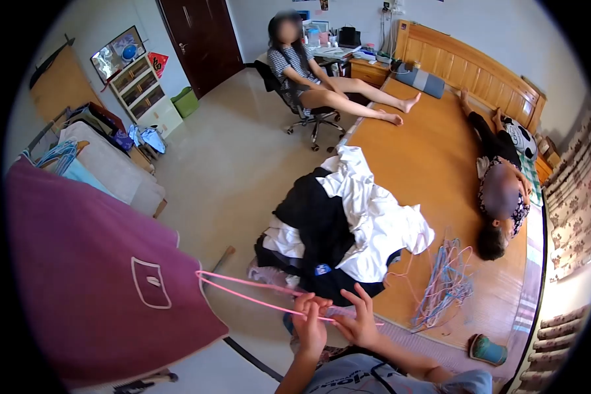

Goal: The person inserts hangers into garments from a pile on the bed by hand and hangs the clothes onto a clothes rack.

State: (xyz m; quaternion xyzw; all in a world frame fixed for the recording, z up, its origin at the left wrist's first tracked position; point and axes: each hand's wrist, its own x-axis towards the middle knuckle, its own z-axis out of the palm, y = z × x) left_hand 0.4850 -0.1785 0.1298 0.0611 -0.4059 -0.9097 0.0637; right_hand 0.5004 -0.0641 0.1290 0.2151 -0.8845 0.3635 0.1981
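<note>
A pink clothes hanger (243,300) stretches out to the left in front of me, its far tip overlapping the edge of a maroon cloth (98,262) in my view. Whether it touches that cloth I cannot tell. My left hand (310,323) is closed around the hanger's near part. Just right of it, my right hand (359,322) pinches the same hanger low down, with some fingers raised. Beyond both hands lies a heap of black and white clothes (368,223) at the bed's corner. To the right of the heap is a tangle of pink and blue hangers (445,289).
One person (299,75) sits on a swivel chair, feet on the bed (433,157). Another person (502,177) lies along the bed's right side. A green cylindrical object (487,350) is at the near right. More blue hangers (58,154) hang at the left.
</note>
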